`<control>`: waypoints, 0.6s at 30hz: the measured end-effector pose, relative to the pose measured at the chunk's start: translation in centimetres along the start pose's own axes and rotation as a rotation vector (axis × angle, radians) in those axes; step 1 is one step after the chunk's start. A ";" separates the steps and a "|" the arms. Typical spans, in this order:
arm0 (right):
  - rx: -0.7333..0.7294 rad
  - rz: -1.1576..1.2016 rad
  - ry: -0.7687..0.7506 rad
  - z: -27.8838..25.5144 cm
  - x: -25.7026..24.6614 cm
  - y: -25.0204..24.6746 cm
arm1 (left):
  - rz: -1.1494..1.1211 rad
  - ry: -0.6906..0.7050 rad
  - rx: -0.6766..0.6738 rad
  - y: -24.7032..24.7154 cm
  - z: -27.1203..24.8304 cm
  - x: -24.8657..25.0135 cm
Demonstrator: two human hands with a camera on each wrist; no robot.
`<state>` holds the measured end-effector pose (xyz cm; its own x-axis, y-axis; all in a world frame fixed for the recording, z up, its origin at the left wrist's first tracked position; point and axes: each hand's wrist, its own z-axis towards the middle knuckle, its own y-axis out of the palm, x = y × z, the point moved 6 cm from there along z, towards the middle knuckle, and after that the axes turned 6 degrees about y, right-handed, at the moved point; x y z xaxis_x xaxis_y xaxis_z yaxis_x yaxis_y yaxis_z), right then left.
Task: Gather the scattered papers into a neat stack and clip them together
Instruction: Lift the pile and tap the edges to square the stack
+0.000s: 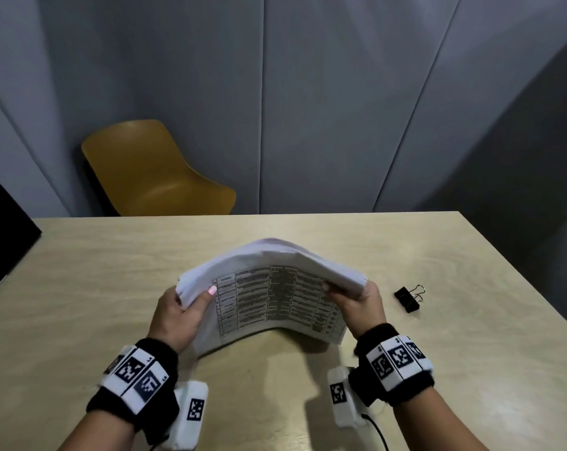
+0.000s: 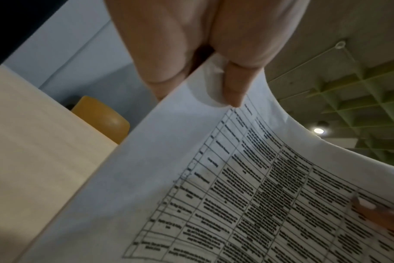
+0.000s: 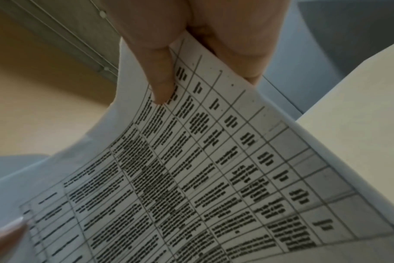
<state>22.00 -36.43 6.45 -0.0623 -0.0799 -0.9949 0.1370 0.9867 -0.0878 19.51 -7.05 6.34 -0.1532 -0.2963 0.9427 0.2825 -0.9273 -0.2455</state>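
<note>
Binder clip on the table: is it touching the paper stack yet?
Apart. In the head view the binder clip lies on the table beyond the right hand, with bare tabletop between it and the paper stack.

This looks like a small office or meeting booth: grey padded wall panels [image 1: 308, 102] close in the far side, a pale wood-grain table [image 1: 80, 288] fills the near space, and a mustard shell chair [image 1: 152, 174] sits far left.
</note>
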 end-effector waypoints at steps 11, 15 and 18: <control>0.031 -0.110 0.093 -2.1 1.8 0.4 | -0.082 -0.141 0.092 -0.2 -2.1 -0.6; 0.018 -0.075 0.108 -2.1 2.4 0.4 | -0.059 -0.160 0.072 -0.2 -1.6 -0.6; -0.015 -0.368 0.225 -2.5 5.1 1.2 | -0.017 -0.247 0.038 0.5 -2.7 -2.0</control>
<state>19.33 -35.29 1.38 -0.3182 -0.3957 -0.8615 0.0513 0.9002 -0.4324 17.38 -7.52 3.75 0.0764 -0.2111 0.9745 0.3183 -0.9210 -0.2245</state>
